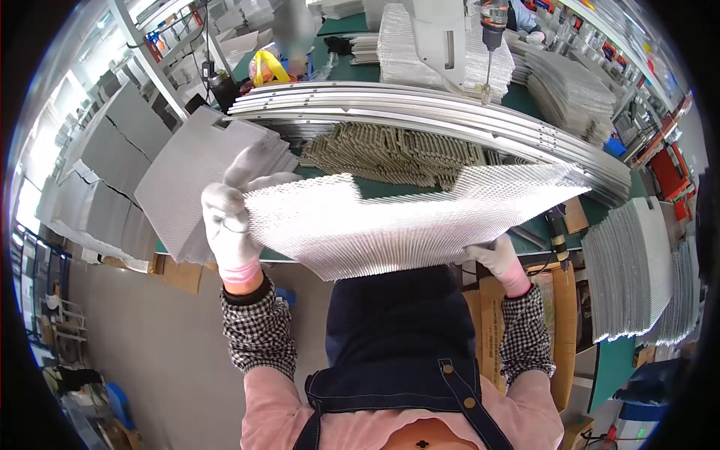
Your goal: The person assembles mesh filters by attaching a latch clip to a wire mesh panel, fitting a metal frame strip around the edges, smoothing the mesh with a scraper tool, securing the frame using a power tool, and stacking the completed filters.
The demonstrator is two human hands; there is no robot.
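Note:
A silvery mesh panel [397, 229] with a notch in its far edge is held tilted in front of my body. My left hand [229, 214], in a white glove, grips its left end with the fingers wrapped over the edge. At the near right edge, my gloved right hand [496, 259] holds the panel from below; some of its fingers are hidden behind it. Just beyond my left hand leans a stack of similar mesh panels [191, 176]. Past the notch lies a pile of ribbed, olive-grey strips [390, 152].
Long metal rails [375, 99] lie across the bench behind the strips. A power screwdriver [493, 26] hangs at the top; another [558, 238] is right of my right hand. More panels [626, 270] stand at right, above a cardboard box [564, 322]. White stacked blocks [112, 150] stand at left.

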